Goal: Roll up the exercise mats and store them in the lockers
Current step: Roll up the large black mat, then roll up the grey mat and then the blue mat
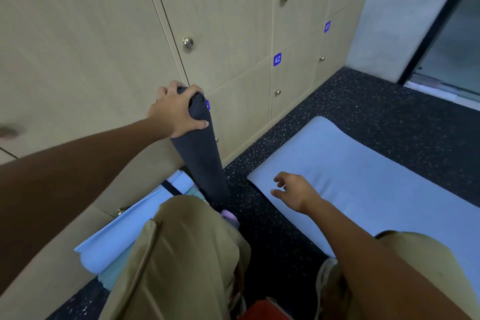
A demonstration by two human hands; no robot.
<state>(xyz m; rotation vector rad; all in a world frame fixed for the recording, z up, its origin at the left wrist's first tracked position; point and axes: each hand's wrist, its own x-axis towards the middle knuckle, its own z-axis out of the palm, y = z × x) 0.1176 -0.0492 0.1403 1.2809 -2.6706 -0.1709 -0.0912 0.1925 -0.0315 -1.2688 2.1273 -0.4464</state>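
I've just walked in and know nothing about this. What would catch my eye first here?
Probably the dark rolled mat, stood on end against the wooden lockers, with the left hand gripping its top. Next, the pale blue mat lying flat and unrolled on the speckled floor to the right, the open right hand hovering over its near corner.

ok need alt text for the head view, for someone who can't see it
A person's left hand grips the top of a rolled dark mat standing on end against closed wooden lockers. The right hand hovers open over a light blue mat lying flat on the speckled floor.
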